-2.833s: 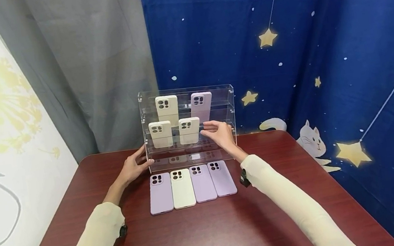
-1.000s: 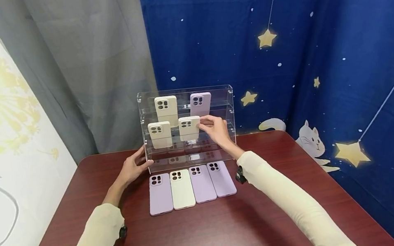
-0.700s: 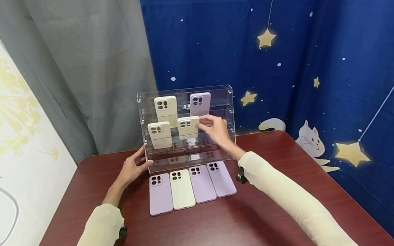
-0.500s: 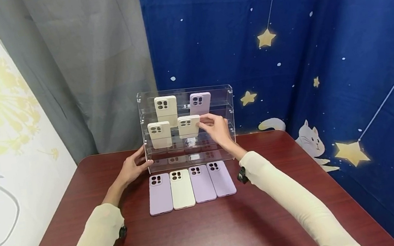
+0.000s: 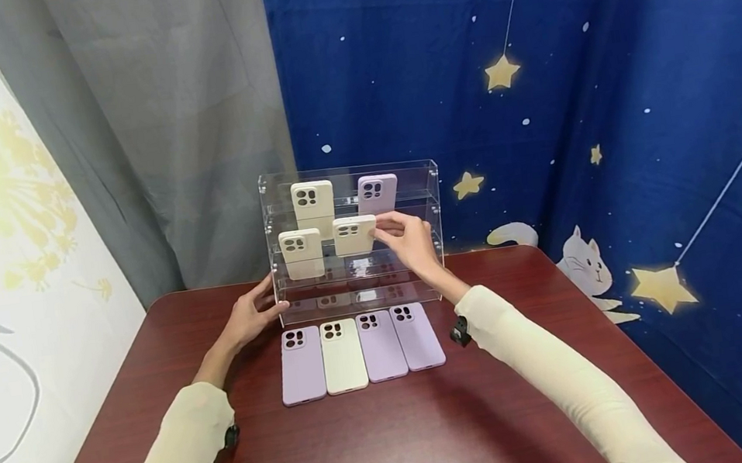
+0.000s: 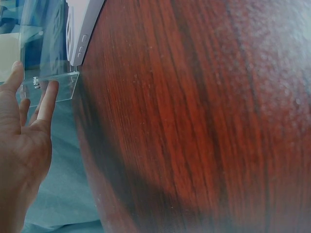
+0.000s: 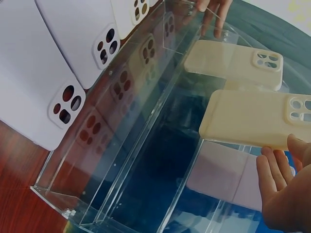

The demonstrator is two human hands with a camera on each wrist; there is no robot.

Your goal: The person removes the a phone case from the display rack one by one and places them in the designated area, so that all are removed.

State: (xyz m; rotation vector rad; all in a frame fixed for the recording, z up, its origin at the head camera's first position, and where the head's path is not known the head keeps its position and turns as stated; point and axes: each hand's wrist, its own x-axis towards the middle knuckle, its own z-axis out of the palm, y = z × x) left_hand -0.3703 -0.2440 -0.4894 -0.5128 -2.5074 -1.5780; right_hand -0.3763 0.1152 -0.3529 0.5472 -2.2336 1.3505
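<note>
My right hand (image 5: 409, 243) pinches the right edge of a cream phone case (image 5: 354, 238) between thumb and fingers. In the right wrist view the lower end of this case (image 7: 248, 116) stands free above the stand's lip. My left hand (image 5: 248, 316) grips the left side panel of a clear acrylic tiered display stand (image 5: 417, 180), with its thumb in front. Another cream case (image 5: 302, 256) leans on the same tier, to the left. On the tier above lean a cream case (image 5: 313, 201) and a lilac case (image 5: 376, 193), the latter partly hidden behind my right hand.
In front of the stand a row of phone cases lies flat on the dark red wooden table (image 5: 358, 452): lilac (image 5: 302, 369), cream (image 5: 344, 360), lilac (image 5: 384, 351) and lilac (image 5: 419, 342). A grey curtain (image 5: 187, 115) and a blue starry curtain (image 5: 391, 64) hang behind.
My right hand has moved left from beside the cream case and taken hold of its edge. The case has risen and its lower end has come up out of the tier. My left hand stays put.
</note>
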